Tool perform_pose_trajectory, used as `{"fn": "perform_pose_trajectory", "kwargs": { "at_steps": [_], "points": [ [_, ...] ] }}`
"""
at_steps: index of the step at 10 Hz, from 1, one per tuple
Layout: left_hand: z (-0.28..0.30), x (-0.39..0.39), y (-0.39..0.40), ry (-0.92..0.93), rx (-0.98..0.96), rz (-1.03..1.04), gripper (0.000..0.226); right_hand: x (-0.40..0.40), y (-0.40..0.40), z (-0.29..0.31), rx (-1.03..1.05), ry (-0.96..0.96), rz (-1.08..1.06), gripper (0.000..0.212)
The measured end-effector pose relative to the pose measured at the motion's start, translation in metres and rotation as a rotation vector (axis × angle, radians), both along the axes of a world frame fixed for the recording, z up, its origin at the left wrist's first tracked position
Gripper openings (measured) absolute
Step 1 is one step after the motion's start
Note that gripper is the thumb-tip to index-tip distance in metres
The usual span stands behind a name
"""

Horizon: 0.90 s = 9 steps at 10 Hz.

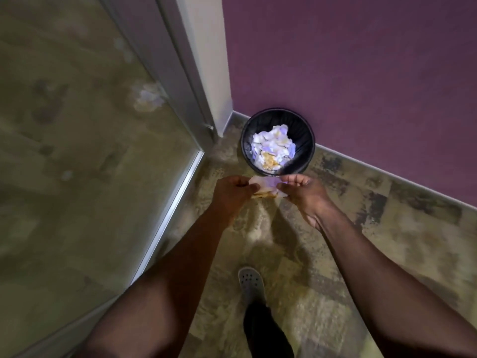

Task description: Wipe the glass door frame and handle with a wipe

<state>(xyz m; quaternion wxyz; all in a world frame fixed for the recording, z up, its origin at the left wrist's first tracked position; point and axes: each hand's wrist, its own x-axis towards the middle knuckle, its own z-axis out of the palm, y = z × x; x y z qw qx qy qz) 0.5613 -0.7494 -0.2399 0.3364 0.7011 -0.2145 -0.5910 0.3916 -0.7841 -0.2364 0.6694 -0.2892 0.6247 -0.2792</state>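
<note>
- Your left hand (233,191) reaches forward, knuckles up, fingers curled and pinching the left edge of the wipe (265,188).
- Your right hand (303,192) mirrors it, thumb and fingers clamped on the right edge.
- The wipe, stained yellowish, hangs between both hands, just short of the bin (307,136).
- Crumpled wipes (272,147) fill that bin.
- The glass door (77,151) stands to your left, its frame (173,215) near your left forearm.
</note>
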Motion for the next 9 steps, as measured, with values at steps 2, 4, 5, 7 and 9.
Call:
{"fn": "perform_pose_trajectory", "kwargs": {
  "at_steps": [2,4,5,7,9],
  "points": [
    [-0.062,-0.012,-0.062,0.137,0.076,0.054,0.007,-0.009,-0.050,-0.058,0.012,0.149,-0.037,0.013],
    [-0.094,-0.012,-0.132,0.371,0.060,0.104,0.023,-0.023,-0.123,-0.105,-0.058,0.309,-0.024,0.033],
    [-0.116,-0.003,-0.138,-0.066,0.140,-0.208,0.034,-0.035,-0.132,-0.122,-0.059,0.620,0.104,0.051],
    [-0.132,-0.005,-0.071,-0.569,0.086,-0.665,0.043,-0.031,-0.071,-0.122,-0.175,0.700,0.288,0.035],
    [-0.090,-0.010,-0.010,-0.610,-0.047,-0.623,0.042,-0.006,0.004,-0.104,-0.277,0.720,0.487,0.034]
  ]
}}
